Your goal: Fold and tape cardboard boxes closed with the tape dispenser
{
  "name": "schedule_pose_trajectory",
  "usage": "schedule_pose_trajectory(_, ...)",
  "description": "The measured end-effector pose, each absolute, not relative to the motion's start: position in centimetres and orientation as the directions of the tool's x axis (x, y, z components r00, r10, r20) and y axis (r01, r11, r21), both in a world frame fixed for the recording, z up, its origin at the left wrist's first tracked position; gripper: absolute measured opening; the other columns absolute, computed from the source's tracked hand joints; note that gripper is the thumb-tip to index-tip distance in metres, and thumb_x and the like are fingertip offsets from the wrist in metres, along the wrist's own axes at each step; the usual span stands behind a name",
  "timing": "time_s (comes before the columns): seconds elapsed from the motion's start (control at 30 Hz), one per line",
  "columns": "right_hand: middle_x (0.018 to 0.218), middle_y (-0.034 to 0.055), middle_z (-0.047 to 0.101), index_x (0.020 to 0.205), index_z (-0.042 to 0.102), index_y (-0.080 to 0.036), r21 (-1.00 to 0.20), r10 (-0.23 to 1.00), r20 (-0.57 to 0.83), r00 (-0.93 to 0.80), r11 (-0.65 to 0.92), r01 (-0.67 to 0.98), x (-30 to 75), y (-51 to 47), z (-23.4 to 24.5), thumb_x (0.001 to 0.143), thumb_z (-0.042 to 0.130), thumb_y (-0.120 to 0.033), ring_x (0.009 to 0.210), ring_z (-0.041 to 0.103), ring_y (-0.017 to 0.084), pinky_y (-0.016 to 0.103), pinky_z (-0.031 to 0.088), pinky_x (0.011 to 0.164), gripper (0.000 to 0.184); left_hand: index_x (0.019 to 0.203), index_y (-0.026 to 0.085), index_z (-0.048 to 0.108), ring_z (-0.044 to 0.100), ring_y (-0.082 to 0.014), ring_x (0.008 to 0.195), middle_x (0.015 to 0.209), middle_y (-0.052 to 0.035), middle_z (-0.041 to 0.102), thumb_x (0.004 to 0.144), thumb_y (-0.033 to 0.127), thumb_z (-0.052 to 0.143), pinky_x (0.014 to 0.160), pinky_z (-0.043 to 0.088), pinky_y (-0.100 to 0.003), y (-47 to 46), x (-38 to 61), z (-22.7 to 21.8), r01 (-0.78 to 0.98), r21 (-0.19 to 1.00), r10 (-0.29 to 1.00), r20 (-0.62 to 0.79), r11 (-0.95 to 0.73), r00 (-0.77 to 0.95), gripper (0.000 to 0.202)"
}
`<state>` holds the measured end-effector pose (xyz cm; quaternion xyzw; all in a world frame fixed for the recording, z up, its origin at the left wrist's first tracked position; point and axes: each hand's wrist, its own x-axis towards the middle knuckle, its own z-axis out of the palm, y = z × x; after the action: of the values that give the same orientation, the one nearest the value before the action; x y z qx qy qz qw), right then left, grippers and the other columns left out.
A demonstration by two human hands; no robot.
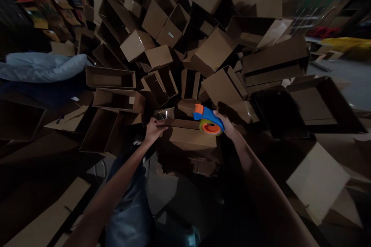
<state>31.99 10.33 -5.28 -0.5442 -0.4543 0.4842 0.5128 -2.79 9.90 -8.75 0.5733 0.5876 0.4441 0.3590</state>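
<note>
A blue and orange tape dispenser (207, 114) with a roll of tape is in my right hand (227, 123), whose fingers are closed round its handle. It sits just over the right end of a brown cardboard box (188, 137) in front of me. At the box's left end, my left hand (155, 129) pinches the upper edge near a narrow raised flap (184, 123). The box rests on a stack of flat cardboard (199, 166), largely in shadow. Whether tape touches the box, I cannot tell.
Brown cardboard boxes, many open, are heaped beyond my hands; one open box (114, 99) stands to the left. A large dark open box (290, 112) is at right. Grey-white padded cloth (43, 67) lies far left. My leg (129, 200) is below my left arm.
</note>
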Motion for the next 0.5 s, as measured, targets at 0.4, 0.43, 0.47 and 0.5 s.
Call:
schedule_pose_trajectory(0.4,0.067,0.0031,0.072,0.070,0.065,-0.021,-0.981,0.980,-0.159,0.117,-0.143,-0.134,31.9,10.5,-5.3,0.056,0.083,-0.060,0.071,0.069,0.023,0.033,0.056,0.067,0.045,0.085,0.027,0.036,0.069,-0.0333,0.108,0.101,-0.0111,0.076,0.064,0.033,0.089,0.084,0.048,-0.037,8.7,-0.2,-8.8,0.532,0.846,0.958,0.118,0.041,-0.261,0.057)
schedule_pose_trajectory(0.43,0.068,0.0031,0.072,0.071,0.066,-0.020,-0.980,0.981,-0.155,0.119,-0.138,-0.144,31.8,10.6,-5.4,0.056,0.084,-0.059,0.071,0.070,0.023,0.033,0.056,0.067,0.045,0.084,0.027,0.035,0.069,-0.0329,0.109,0.102,-0.0112,0.076,0.065,0.031,0.089,0.085,0.048,-0.037,8.7,-0.1,-8.8,0.524,0.851,0.956,0.117,0.043,-0.268,0.057)
schedule_pose_trajectory(0.47,0.069,0.0029,0.073,0.073,0.067,-0.020,-0.979,0.980,-0.150,0.128,-0.129,-0.156,31.8,10.7,-5.4,0.056,0.084,-0.058,0.072,0.070,0.023,0.033,0.056,0.068,0.044,0.084,0.027,0.035,0.069,-0.0321,0.109,0.102,-0.0114,0.075,0.065,0.030,0.088,0.087,0.048,-0.037,8.7,0.0,-8.9,0.514,0.857,0.956,0.116,0.041,-0.270,0.056)
schedule_pose_trajectory(0.5,0.070,0.0025,0.073,0.075,0.068,-0.021,-0.978,0.979,-0.144,0.140,-0.120,-0.169,31.7,10.7,-5.5,0.056,0.085,-0.057,0.072,0.070,0.023,0.033,0.056,0.069,0.044,0.085,0.027,0.035,0.069,-0.0311,0.109,0.102,-0.0113,0.075,0.066,0.028,0.088,0.088,0.048,-0.037,8.7,0.1,-9.0,0.504,0.863,0.956,0.116,0.038,-0.271,0.056)
